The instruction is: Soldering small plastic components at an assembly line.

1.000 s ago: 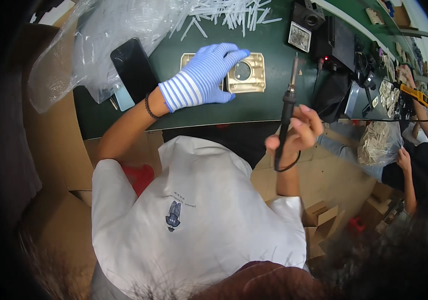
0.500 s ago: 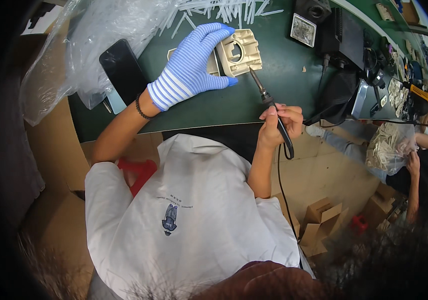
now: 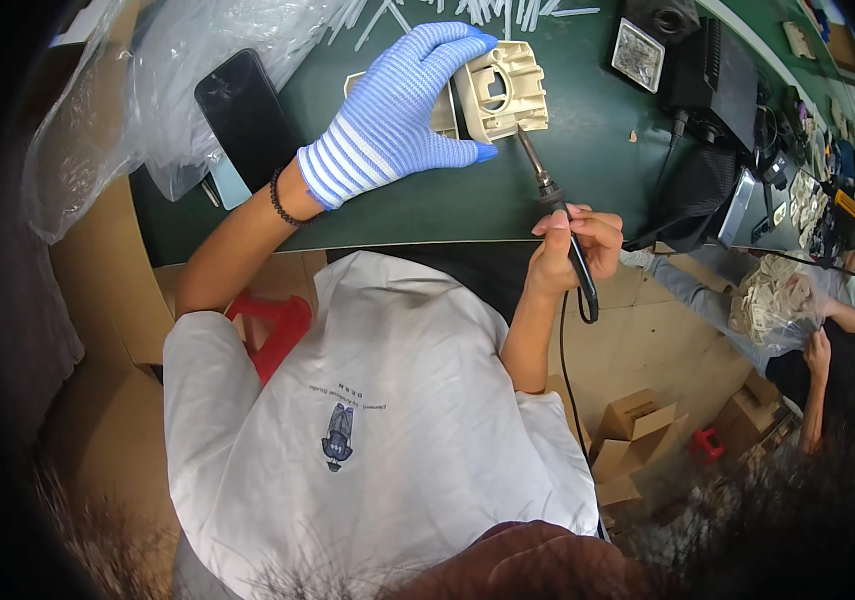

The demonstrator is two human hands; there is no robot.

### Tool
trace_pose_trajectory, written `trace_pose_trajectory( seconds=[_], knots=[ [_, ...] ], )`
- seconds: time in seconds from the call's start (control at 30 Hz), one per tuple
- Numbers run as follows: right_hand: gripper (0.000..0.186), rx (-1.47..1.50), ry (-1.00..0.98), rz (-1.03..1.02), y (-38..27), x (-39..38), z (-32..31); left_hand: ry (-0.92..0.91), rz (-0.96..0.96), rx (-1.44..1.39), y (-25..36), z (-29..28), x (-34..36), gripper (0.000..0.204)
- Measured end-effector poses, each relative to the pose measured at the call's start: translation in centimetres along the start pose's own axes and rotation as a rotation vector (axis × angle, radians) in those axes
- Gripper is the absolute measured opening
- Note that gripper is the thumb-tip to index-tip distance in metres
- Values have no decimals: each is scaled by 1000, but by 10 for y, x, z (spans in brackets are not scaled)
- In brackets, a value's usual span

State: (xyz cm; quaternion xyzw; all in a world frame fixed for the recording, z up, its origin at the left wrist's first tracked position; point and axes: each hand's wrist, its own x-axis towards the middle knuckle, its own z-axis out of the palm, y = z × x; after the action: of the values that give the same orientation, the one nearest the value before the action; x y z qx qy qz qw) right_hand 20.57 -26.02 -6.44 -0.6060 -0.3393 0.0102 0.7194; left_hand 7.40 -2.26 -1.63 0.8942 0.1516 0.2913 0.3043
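A cream plastic housing (image 3: pixel 530 78) with a round opening and moulded ribs rests on the bench, tilted slightly. My left hand (image 3: pixel 393 115), in a blue-and-white striped glove, grips it from the left with thumb and fingers spread around its sides. Another cream part (image 3: pixel 445 112) lies beside it, mostly hidden under the glove. In my bare right hand (image 3: pixel 578 250) is a soldering iron (image 3: pixel 554 196) with a black handle, held like a pen. Its metal tip meets the housing's lower edge, near the right corner.
On the green bench (image 3: pixel 348 228) lie a black phone (image 3: pixel 246 112), clear plastic bags (image 3: pixel 183 95) and white sticks (image 3: pixel 488 10). A black soldering station (image 3: pixel 716 85) and small metal tray (image 3: pixel 638 56) stand right. The iron's cord (image 3: pixel 565 360) hangs down. Beyond, a co-worker handles a bag (image 3: pixel 776 305).
The view has shifted a little, so the housing, both hands and the iron appear slightly farther right. The iron's tip stays at the housing's lower edge, and both grips look the same.
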Motion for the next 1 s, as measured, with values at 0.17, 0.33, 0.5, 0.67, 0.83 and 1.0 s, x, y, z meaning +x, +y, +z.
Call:
trace_pose_trajectory(
  seconds=[0.17,0.33,0.5,0.67,0.83,1.0],
  knots=[
    [26,1,-4,-5,2,-1,-2,10,12,1,-1,1,0,94],
    [27,-15,13,-11,4,-3,-3,2,-9,35,1,0,0,94],
    [27,-19,17,-7,5,-3,-3,-4,-13,55,-1,2,0,94],
    [27,-7,12,20,2,-4,-4,1,-7,39,-1,2,0,94],
    [26,3,9,39,3,-5,-4,0,-9,56,-2,3,-2,95],
    [27,-21,-6,-19,7,-4,-6,-16,-4,89,-1,1,0,96]
  ],
)
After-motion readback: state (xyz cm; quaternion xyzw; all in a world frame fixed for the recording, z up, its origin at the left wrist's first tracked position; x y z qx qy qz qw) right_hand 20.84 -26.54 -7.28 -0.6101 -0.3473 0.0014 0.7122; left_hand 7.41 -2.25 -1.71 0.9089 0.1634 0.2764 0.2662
